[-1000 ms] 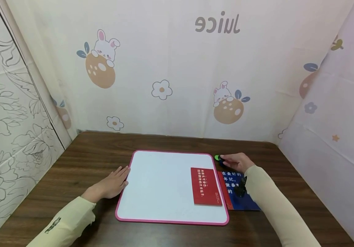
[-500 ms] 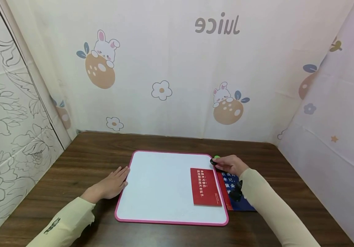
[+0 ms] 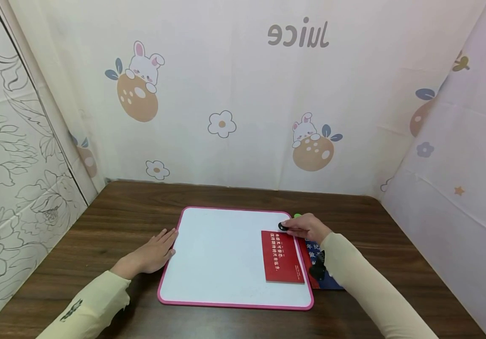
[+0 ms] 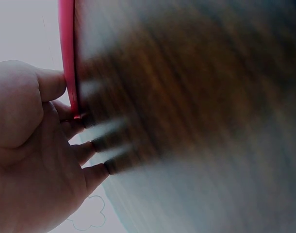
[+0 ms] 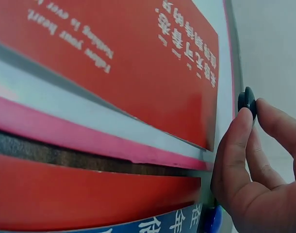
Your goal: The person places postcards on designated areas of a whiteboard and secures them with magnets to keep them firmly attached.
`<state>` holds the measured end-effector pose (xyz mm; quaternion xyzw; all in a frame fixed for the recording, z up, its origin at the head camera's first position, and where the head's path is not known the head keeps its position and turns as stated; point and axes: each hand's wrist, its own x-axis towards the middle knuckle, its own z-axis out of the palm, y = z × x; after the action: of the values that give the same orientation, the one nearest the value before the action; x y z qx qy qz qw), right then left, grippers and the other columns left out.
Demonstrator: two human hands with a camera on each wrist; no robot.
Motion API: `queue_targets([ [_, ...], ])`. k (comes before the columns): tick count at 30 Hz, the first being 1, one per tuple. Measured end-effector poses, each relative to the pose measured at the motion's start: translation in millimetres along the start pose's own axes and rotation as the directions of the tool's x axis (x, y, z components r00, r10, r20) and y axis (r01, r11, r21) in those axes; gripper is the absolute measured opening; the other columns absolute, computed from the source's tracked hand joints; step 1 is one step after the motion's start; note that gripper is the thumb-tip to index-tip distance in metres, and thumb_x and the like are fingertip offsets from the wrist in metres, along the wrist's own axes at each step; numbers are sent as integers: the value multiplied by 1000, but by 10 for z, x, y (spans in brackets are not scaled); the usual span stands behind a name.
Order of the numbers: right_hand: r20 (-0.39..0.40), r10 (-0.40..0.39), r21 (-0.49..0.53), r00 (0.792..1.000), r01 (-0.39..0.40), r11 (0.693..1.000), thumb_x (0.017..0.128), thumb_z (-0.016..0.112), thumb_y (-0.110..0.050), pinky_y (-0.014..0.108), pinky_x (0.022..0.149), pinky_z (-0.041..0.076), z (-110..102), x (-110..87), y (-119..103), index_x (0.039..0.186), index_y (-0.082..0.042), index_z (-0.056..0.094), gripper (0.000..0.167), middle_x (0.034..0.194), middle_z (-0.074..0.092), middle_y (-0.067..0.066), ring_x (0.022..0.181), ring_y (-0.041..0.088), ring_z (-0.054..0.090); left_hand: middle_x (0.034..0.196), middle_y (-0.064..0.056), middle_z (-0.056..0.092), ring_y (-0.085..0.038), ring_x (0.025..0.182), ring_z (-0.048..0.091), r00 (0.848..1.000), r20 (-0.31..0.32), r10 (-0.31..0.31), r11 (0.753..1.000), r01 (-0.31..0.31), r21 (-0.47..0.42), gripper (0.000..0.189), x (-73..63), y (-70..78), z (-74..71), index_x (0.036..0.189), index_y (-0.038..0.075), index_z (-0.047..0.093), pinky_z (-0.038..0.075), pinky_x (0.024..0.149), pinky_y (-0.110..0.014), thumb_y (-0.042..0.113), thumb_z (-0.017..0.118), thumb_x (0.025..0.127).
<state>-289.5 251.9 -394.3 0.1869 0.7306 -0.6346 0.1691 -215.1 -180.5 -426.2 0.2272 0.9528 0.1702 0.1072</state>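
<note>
A whiteboard (image 3: 217,259) with a pink frame lies flat on the table. My left hand (image 3: 151,253) rests at the board's left edge with its fingers straight; in the left wrist view the thumb lies against the pink frame (image 4: 67,53). My right hand (image 3: 309,229) pinches a small black round magnet (image 5: 249,104) between thumb and fingertips, over the board's far right corner. A red booklet (image 3: 282,259) lies on the right side of the board, just nearer than the magnet. In the right wrist view the magnet's flanged side profile shows.
Right of the board, a blue-and-red booklet (image 3: 331,281) lies partly under my right forearm. A green round piece (image 3: 297,215) sits by the far right corner, and a blue round piece (image 5: 214,219) shows near the blue booklet. A printed curtain (image 3: 226,155) hangs behind the table (image 3: 234,190).
My right hand has moved left with the black magnet, from beside the green piece across the frame to over the white surface. The left hand and the board have stayed still.
</note>
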Motion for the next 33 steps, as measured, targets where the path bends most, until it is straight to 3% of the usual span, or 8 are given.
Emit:
queue_targets([
  [11,-28,-77,-188,997,71,980,88,70,-11,30,71,56,168,-6,50,108,10,65,30,87,68,12,69,17,68,150,-30,21,-49,138,14,1000,-2,10,1000,-10,-3,54,-4,-3,-7,145,-11,26,16,106,-64,15,45,101],
  [33,-82,-115,-289,990,87,953,87,70,-8,30,71,56,280,-36,57,108,11,65,28,95,69,18,76,22,67,151,-30,20,-49,138,14,1000,2,23,1000,-23,-9,54,10,-25,-5,145,-11,25,16,106,-64,15,44,102],
])
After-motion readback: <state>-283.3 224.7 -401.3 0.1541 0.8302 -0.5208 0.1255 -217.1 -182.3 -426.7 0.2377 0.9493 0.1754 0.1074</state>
